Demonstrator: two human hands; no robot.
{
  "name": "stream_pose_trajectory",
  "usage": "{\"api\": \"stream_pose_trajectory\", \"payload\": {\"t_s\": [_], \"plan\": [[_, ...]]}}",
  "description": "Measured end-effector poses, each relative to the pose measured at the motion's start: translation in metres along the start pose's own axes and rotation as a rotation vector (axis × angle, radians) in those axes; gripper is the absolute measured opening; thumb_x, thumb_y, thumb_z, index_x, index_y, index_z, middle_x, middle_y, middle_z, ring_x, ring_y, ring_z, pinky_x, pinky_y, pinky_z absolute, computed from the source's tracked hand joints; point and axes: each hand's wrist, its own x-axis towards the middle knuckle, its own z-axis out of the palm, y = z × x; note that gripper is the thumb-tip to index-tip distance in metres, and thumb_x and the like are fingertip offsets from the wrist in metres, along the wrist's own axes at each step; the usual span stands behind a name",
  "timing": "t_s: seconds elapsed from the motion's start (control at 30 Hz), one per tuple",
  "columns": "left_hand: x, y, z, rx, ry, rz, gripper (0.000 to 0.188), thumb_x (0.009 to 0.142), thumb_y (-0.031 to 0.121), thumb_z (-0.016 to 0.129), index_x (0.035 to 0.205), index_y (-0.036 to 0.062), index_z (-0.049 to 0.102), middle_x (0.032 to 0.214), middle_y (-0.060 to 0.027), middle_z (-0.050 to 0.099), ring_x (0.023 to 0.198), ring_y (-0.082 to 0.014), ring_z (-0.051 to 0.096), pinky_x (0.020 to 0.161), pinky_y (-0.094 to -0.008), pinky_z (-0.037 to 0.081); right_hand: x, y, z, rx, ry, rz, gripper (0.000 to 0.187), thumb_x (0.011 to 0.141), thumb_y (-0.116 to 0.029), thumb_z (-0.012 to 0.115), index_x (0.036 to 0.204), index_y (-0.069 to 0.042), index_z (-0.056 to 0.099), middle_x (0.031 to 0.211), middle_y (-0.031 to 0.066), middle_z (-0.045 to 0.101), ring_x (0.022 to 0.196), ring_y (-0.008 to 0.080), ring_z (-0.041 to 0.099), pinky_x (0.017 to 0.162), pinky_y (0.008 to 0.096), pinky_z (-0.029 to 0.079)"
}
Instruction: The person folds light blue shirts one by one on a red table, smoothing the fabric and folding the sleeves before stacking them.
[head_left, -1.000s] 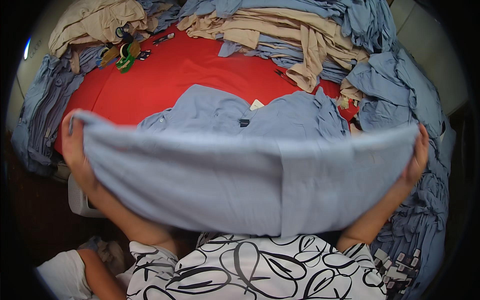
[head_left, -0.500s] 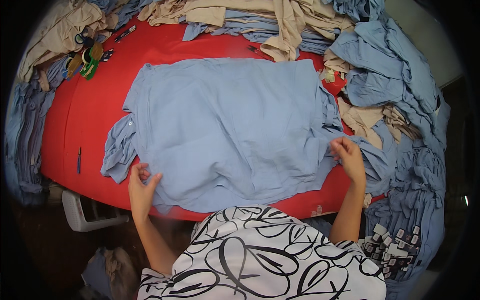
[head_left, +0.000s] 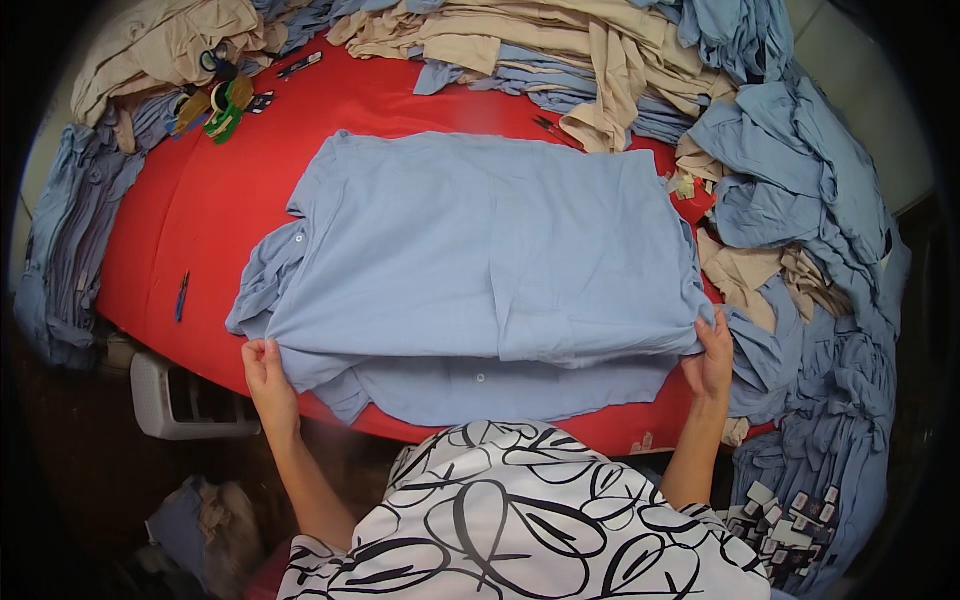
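Note:
A light blue shirt (head_left: 420, 250) lies spread on the red-covered table (head_left: 160, 240) in front of me. My left hand (head_left: 268, 372) pinches its near left corner. With my right hand (head_left: 712, 358) I grip the near right corner. Between my hands the upper layer is pulled into a straight fold, and below it a lower layer with a white button (head_left: 480, 378) shows. A bunched, sleeve-like part with another button (head_left: 298, 239) sticks out at the left.
Blue and beige garments are heaped along the far edge (head_left: 560, 40) and the right side (head_left: 800, 190). Thread snips (head_left: 182, 297) lie at the left, tape rolls (head_left: 228, 100) at the far left, and red-handled snips (head_left: 555, 132) beyond the shirt. Many tags (head_left: 785, 525) sit at lower right; a grey plastic stool (head_left: 180, 400) stands lower left.
Both hands have closed on the shirt's near corners. The wrinkled upper layer is now drawn smoother, with its near edge raised into a straight fold that uncovers the buttoned layer.

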Motion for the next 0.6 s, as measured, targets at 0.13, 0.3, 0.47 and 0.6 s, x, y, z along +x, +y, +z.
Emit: {"api": "stream_pose_trajectory", "payload": {"t_s": [0.13,0.3,0.47,0.6], "plan": [[-0.004,-0.001,-0.010,-0.003,0.054,-0.028,0.013,0.098,0.015,0.059,0.099,0.0035,0.052,0.067,0.0077,0.043,0.063,-0.0017,0.035,0.057,-0.0204,0.026,0.001,0.007,-0.027,-0.480,0.057,-0.004,0.024,0.088,-0.004,0.067,0.108,-0.002,0.053,0.100,0.0023,0.059,0.089,0.0075,0.054,0.080,0.0221,0.043],[-0.008,0.008,-0.028,0.143,-0.120,-0.132,0.022,0.091,0.014,0.068,0.104,-0.0001,0.058,0.060,0.0065,0.046,0.056,-0.0009,0.035,0.052,-0.0211,0.027,-0.004,0.002,-0.047,-0.763,0.054,0.112,0.015,0.089,-0.008,0.067,0.098,-0.002,0.057,0.078,-0.0046,0.055,0.072,0.0030,0.047,0.068,0.0178,0.036],[-0.015,0.025,-0.015,0.074,-0.170,-0.160,0.023,0.091,0.011,0.067,0.108,-0.0014,0.057,0.067,0.0034,0.054,0.060,-0.0022,0.043,0.056,-0.0196,0.034,-0.001,0.002,-0.001,-0.682,0.101,-0.155,0.010,0.090,-0.009,0.066,0.095,-0.004,0.058,0.080,-0.0046,0.054,0.072,0.0032,0.046,0.067,0.0179,0.035],[-0.031,0.052,0.024,-0.146,-0.226,-0.119,0.027,0.090,0.006,0.066,0.113,-0.0010,0.054,0.074,0.0013,0.059,0.065,-0.0034,0.049,0.060,-0.0193,0.039,-0.023,0.001,0.103,-0.609,-0.397,-0.048,0.021,0.090,-0.007,0.062,0.111,-0.001,0.063,0.102,0.0054,0.063,0.091,0.0126,0.057,0.085,0.0247,0.044]]}}
